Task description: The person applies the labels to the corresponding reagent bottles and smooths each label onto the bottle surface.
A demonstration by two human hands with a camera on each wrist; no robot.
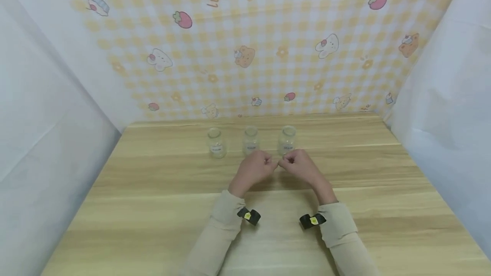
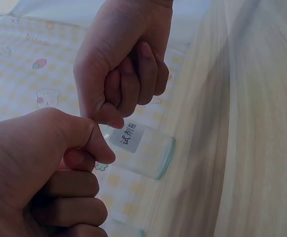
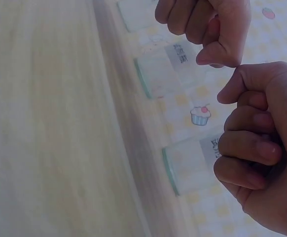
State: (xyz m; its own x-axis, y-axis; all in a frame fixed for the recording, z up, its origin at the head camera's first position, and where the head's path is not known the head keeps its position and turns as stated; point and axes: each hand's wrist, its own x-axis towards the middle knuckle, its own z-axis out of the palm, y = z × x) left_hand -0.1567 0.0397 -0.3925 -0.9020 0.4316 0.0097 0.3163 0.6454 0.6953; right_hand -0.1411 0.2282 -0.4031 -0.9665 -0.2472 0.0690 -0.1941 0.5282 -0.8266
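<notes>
My left hand and right hand are held above the table, in front of the glass jars. Both are curled into fists, and I see nothing held in either. In the wrist views, the thumb side of the left hand meets that of the right hand. Beyond them stand three clear glass jars with white labels: a left jar, a middle jar and a right jar. The hands are nearest the middle and right jars, whose lower parts they partly overlap in the head view.
The jars stand in a row on a wood-grain table. A yellow checked cloth with cartoon prints hangs behind it. White sheets hang on both sides. Each wrist wears a black strap near a rolled beige sleeve.
</notes>
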